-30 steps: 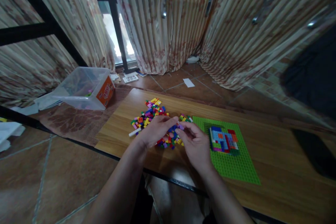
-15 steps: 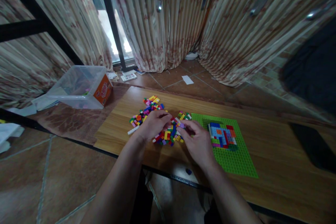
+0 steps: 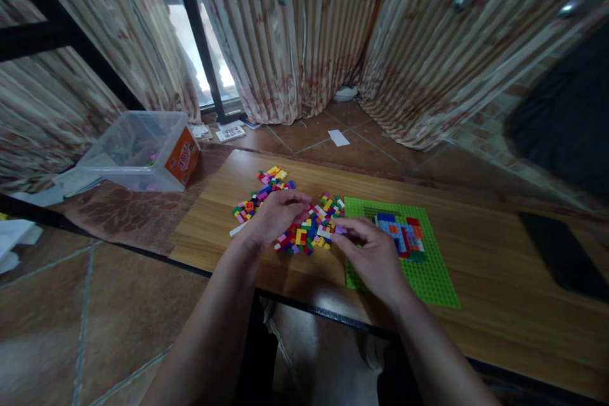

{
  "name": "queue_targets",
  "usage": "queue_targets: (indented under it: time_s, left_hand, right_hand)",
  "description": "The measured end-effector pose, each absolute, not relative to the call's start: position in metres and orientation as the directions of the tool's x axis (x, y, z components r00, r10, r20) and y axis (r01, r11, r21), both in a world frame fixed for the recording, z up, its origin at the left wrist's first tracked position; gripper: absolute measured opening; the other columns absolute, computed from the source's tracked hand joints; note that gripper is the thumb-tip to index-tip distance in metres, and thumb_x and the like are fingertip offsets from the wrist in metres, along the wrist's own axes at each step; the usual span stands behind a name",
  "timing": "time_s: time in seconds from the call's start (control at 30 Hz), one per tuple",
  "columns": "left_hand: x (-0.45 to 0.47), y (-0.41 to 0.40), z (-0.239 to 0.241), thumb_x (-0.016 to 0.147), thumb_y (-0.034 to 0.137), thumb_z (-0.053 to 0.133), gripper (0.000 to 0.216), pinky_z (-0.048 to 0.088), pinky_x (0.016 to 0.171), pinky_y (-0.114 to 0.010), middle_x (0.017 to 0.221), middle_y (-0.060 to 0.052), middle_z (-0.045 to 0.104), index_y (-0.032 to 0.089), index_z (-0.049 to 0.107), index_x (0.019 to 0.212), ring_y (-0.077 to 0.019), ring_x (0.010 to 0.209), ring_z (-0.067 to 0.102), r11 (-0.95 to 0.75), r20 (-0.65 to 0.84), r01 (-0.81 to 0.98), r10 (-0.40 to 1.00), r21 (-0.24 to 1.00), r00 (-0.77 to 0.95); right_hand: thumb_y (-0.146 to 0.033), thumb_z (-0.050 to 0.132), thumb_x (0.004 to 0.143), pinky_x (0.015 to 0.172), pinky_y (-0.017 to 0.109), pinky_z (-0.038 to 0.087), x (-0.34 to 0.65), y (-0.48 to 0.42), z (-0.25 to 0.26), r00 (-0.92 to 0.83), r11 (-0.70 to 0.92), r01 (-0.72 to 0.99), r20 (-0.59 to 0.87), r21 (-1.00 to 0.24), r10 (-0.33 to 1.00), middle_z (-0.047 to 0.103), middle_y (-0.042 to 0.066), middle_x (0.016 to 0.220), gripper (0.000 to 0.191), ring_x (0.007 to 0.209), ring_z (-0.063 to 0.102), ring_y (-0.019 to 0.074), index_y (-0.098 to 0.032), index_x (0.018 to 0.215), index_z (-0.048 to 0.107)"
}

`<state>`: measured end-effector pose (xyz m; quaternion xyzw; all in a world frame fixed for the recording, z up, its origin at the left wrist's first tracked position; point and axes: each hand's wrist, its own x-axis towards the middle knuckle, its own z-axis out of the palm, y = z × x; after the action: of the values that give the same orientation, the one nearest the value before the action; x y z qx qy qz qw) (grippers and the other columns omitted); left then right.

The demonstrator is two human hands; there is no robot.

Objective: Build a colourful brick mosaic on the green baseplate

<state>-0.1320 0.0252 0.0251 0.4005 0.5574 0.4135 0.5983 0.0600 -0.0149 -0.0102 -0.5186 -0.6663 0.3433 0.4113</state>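
Between the brick pile (image 3: 308, 235) and the green baseplate (image 3: 435, 282), our right hand (image 3: 375, 258) pinches a purple brick (image 3: 339, 229), best held lightly by its sides, while our left hand (image 3: 273, 217) curls loosely, whether empty we cannot tell.

Can't make out the studs of the purple brick (image 3: 339, 229) at the right hand (image 3: 373, 252), the brick pile (image 3: 311, 228) behind the left hand (image 3: 273, 217), blurred lettering on the plastic bin's (image 3: 136, 179) orange label (image 3: 183, 157), or the table's (image 3: 497, 279) cut-off right end.
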Motion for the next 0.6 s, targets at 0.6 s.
queue_targets:
  time_s: [0.6]
  left_hand:
    - [-0.115, 0.016, 0.028, 0.083, 0.043, 0.061, 0.031, 0.035, 0.047, -0.018, 0.066, 0.000, 0.059, 0.013, 0.066, 0.078, -0.0077, 0.053, 0.049, 0.242, -0.300, 0.200, 0.888, 0.949, 0.349]
  right_hand:
    - [-0.026, 0.062, 0.085, 0.088, 0.036, 0.054, 0.065, -0.021, -0.006, -0.077, 0.175, 0.376, 0.158, -0.910, 0.985, 0.073, 0.004, 0.102, 0.036, 0.092, 0.068, 0.0178, -0.024, 0.120, 0.063]
